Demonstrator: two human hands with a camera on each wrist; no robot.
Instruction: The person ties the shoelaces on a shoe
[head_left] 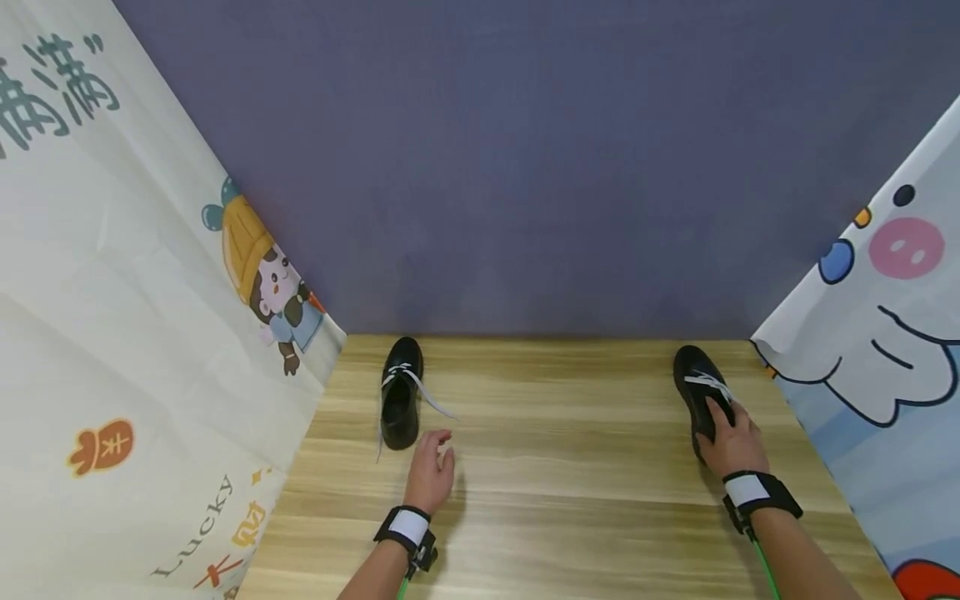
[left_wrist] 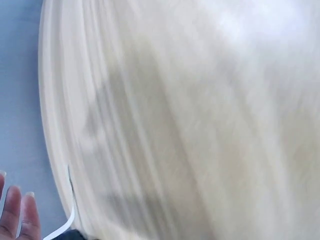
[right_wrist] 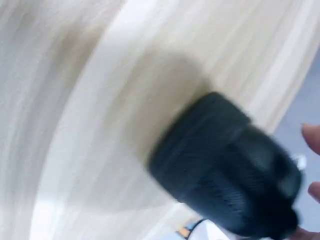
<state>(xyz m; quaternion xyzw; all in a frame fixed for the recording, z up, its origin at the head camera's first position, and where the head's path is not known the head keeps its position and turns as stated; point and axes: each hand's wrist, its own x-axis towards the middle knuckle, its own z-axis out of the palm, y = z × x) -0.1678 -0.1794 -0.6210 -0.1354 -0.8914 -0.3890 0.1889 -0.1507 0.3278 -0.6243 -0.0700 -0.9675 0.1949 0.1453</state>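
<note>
A black shoe (head_left: 401,429) with white laces stands on the wooden tabletop at the left, toe pointing away. Its lace (head_left: 431,400) trails loose to the right, and the end also shows in the left wrist view. My left hand (head_left: 431,477) hovers just behind and right of its heel, fingers loosely bent and holding nothing. At the right, my right hand (head_left: 735,450) grips the matching black shoe (head_left: 697,408) near its opening, covering much of its rear. In the right wrist view that shoe's heel (right_wrist: 200,145) is blurred, with fingertips (right_wrist: 312,137) beside it.
The wooden tabletop (head_left: 555,450) ends at a grey-blue upright panel (head_left: 540,208) at the back. White printed cloths hang along both sides, the left cloth (head_left: 150,292) with lettering and the right cloth (head_left: 840,392) with a cartoon pig. Black bands with devices circle both wrists.
</note>
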